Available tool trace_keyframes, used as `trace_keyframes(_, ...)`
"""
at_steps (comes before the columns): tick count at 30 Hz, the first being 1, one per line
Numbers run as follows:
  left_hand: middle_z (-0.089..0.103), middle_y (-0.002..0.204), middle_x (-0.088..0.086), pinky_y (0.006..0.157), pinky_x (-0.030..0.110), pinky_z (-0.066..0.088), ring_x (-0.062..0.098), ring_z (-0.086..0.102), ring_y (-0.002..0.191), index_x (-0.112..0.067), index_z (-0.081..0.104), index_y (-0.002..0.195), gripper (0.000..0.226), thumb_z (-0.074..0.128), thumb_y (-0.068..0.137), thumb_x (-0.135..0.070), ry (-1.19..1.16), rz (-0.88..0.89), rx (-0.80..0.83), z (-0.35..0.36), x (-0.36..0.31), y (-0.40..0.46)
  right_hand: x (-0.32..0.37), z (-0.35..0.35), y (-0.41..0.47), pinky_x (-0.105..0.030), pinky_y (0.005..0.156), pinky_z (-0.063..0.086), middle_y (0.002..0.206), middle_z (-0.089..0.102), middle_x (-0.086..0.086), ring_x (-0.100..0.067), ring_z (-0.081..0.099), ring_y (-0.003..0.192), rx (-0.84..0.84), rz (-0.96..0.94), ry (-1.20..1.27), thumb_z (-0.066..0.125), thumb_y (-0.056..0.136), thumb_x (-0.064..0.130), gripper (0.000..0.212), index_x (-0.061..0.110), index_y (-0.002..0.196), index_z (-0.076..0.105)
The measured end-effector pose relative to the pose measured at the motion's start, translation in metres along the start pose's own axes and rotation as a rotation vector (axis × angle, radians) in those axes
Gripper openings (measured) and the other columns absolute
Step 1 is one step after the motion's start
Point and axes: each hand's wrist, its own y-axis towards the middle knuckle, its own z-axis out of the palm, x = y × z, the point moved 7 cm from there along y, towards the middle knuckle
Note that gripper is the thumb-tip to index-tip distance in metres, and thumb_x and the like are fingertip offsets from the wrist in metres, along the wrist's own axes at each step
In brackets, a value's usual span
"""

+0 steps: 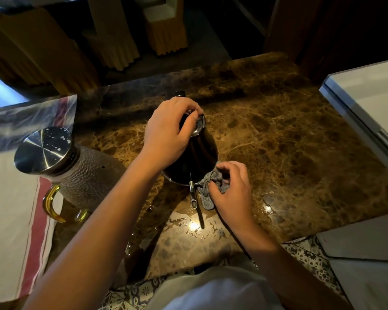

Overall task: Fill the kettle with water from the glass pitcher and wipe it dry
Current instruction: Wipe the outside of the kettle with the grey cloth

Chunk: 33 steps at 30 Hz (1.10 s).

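While the left hand (166, 133) is curling its fingers over the steel lid of the dark, rounded metal kettle (195, 157) standing mid-way on the brown marble counter (289, 142), the right hand (231, 186) is pinching a small crumpled grey cloth (213, 183) against the kettle's lower wall. The thin spout is pointing toward the person — just left of the cloth, so the right hand is the nearer one for wiping it. The textured glass pitcher with steel lid (76, 171) is standing apart, on the left.
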Motion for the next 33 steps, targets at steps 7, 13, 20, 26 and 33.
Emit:
trace_keyframes(7, 0.067, 0.120, -0.007, 0.097, 0.025, 0.037, 0.010, 0.056, 0.116, -0.021, 0.068, 0.116, 0.020, 0.051, 0.105, -0.026, 0.014, 0.002, -0.011, 0.000, -0.002, 0.000, -0.004, -0.007, 0.003, -0.037, 0.068, 0.050, 0.083, 0.061, 0.008, -0.016, 0.058, 0.077, 0.081, 0.064, -0.176, 0.076, 0.084, 0.027, 0.021, 0.022, 0.101, 0.065)
trace_keyframes(13, 0.067, 0.121, -0.007, 0.096, 0.024, 0.037, 0.009, 0.056, 0.116, -0.021, 0.067, 0.117, 0.021, 0.051, 0.105, -0.026, 0.016, 0.004, -0.020, 0.000, -0.001, 0.000, 0.033, -0.004, 0.001, -0.037, 0.056, 0.053, 0.094, 0.067, 0.007, -0.015, 0.060, 0.063, 0.060, -0.162, -0.103, 0.069, 0.085, 0.028, 0.022, 0.021, 0.106, 0.067)
trace_keyframes(20, 0.066, 0.121, -0.008, 0.095, 0.022, 0.035, 0.002, 0.051, 0.114, -0.023, 0.067, 0.116, 0.020, 0.051, 0.105, -0.027, 0.011, 0.005, -0.013, 0.001, 0.000, 0.000, 0.008, -0.001, -0.001, -0.041, 0.060, 0.053, 0.090, 0.063, 0.008, -0.016, 0.060, 0.069, 0.058, -0.065, -0.147, 0.073, 0.084, 0.021, 0.021, 0.023, 0.103, 0.065)
trace_keyframes(26, 0.067, 0.121, -0.008, 0.098, 0.025, 0.038, 0.007, 0.055, 0.116, -0.022, 0.067, 0.117, 0.020, 0.051, 0.105, -0.026, 0.011, 0.011, -0.007, 0.000, -0.001, 0.000, 0.007, -0.027, 0.022, -0.024, 0.060, 0.050, 0.092, 0.065, 0.010, -0.002, 0.060, 0.071, -0.044, 0.106, 0.117, 0.077, 0.086, 0.015, 0.025, 0.023, 0.106, 0.064)
trace_keyframes(33, 0.067, 0.120, -0.006, 0.097, 0.027, 0.039, 0.007, 0.054, 0.114, -0.020, 0.068, 0.117, 0.022, 0.051, 0.105, -0.026, 0.004, 0.004, 0.002, -0.001, -0.004, 0.000, 0.018, -0.046, 0.077, -0.023, 0.072, 0.057, 0.092, 0.072, 0.008, -0.005, 0.070, 0.082, -0.154, 0.229, 0.413, 0.076, 0.087, 0.011, 0.022, 0.022, 0.105, 0.067)
